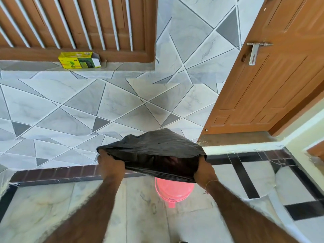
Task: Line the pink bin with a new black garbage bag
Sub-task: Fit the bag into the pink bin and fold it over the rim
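I hold a black garbage bag (154, 148) spread wide in the air, its mouth gaping toward me. My left hand (110, 163) grips the bag's left edge and my right hand (204, 171) grips its right edge. The pink bin (172, 191) stands on the floor right below the bag. Only the bin's near side and its small foot tab show; the bag hides its top.
A yellow-green box of bags (79, 59) lies on the tiled ledge under the barred wooden window. An open wooden door (273, 79) with a metal handle stands at the right. A white curved object (287, 183) sits at the lower right.
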Available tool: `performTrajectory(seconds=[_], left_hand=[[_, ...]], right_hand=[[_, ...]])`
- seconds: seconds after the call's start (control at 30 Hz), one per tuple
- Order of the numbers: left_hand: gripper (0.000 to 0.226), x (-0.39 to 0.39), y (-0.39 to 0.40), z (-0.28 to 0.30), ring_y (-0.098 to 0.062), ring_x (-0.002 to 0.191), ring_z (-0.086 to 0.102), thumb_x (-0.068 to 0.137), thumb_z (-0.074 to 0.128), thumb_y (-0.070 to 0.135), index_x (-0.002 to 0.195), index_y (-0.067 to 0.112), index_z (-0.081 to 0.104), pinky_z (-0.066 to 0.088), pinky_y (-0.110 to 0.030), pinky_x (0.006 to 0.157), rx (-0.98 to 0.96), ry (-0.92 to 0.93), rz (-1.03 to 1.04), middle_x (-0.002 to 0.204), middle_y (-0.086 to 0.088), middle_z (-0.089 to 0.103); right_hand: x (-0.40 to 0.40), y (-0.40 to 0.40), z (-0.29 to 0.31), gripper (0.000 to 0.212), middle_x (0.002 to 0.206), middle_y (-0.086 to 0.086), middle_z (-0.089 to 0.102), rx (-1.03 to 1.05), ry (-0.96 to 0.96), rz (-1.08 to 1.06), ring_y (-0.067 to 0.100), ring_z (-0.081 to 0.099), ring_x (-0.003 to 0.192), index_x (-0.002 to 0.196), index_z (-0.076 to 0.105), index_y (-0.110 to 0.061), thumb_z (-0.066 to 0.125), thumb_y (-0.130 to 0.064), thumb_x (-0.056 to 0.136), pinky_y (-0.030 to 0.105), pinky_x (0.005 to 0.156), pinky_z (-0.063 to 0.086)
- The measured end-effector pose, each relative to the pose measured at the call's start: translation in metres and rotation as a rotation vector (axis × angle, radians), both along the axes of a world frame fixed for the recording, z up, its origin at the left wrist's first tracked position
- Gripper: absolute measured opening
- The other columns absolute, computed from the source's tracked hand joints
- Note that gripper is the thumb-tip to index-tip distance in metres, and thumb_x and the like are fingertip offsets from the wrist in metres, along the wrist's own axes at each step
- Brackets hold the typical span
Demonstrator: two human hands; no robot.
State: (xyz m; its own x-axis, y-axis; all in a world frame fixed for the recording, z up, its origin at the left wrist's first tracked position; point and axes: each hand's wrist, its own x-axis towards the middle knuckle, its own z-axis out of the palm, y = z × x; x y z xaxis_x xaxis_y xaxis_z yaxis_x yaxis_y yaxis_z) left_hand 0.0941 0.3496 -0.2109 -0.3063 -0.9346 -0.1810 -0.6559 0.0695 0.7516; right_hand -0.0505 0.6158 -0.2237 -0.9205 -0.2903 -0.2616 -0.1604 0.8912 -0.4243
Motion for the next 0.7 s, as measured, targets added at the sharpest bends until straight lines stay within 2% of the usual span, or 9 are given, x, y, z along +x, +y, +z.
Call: performTrajectory(seconds=[0.1,0.17,0.27,0.33,0.47,0.7], left_hand=[[0.069,-0.001,-0.002,0.001,-0.05,0.105,0.053,0.067,0.059,-0.005,0.132,0.002,0.035,0.046,-0.051,0.091,-0.161,-0.212,-0.261,0.12,-0.025,0.049],[0.066,-0.004,-0.002,0.0,-0.046,0.103,0.054,0.067,0.06,-0.001,0.13,0.005,0.041,0.047,-0.049,0.089,-0.272,-0.311,-0.374,0.122,-0.022,0.051],[0.055,-0.012,-0.005,0.004,-0.036,0.103,0.054,0.073,0.055,0.003,0.126,0.016,0.054,0.047,-0.044,0.088,-0.384,-0.394,-0.48,0.125,-0.009,0.058],[0.053,-0.018,-0.01,0.007,-0.035,0.104,0.055,0.073,0.053,0.002,0.123,0.019,0.06,0.048,-0.042,0.089,-0.37,-0.355,-0.469,0.123,-0.006,0.062],[0.053,-0.028,-0.021,0.02,-0.039,0.11,0.057,0.072,0.054,-0.004,0.122,0.01,0.062,0.046,-0.041,0.097,-0.223,-0.152,-0.391,0.121,-0.017,0.062],[0.033,-0.033,-0.012,0.03,-0.038,0.108,0.059,0.083,0.051,0.003,0.112,0.008,0.064,0.046,-0.04,0.094,-0.222,-0.068,-0.331,0.117,-0.017,0.063]], right_hand=[[-0.008,-0.006,0.001,0.071,0.121,0.025,0.06,0.029,-0.023,-0.031,0.045,0.06,0.108,0.141,0.025,-0.009,0.052,-0.006,0.076,0.048,0.091,0.052],[-0.013,-0.009,0.001,0.075,0.117,0.026,0.063,0.045,-0.033,-0.034,0.044,0.062,0.106,0.144,0.019,-0.008,0.054,-0.007,0.078,0.047,0.089,0.053],[-0.02,-0.013,0.004,0.081,0.111,0.025,0.065,0.014,-0.021,-0.019,0.043,0.063,0.102,0.148,0.015,-0.017,0.056,-0.008,0.078,0.047,0.087,0.054],[-0.026,-0.015,0.008,0.086,0.108,0.023,0.067,-0.033,-0.005,0.004,0.042,0.064,0.099,0.151,0.01,-0.024,0.055,-0.008,0.079,0.046,0.087,0.054],[-0.036,-0.021,0.022,0.084,0.113,0.022,0.065,-0.102,-0.001,0.05,0.039,0.064,0.103,0.152,0.01,-0.028,0.05,-0.005,0.083,0.046,0.093,0.054],[-0.037,-0.026,0.031,0.085,0.117,0.02,0.066,-0.066,0.013,0.102,0.038,0.064,0.106,0.153,0.007,-0.03,0.052,-0.009,0.084,0.045,0.095,0.052]])
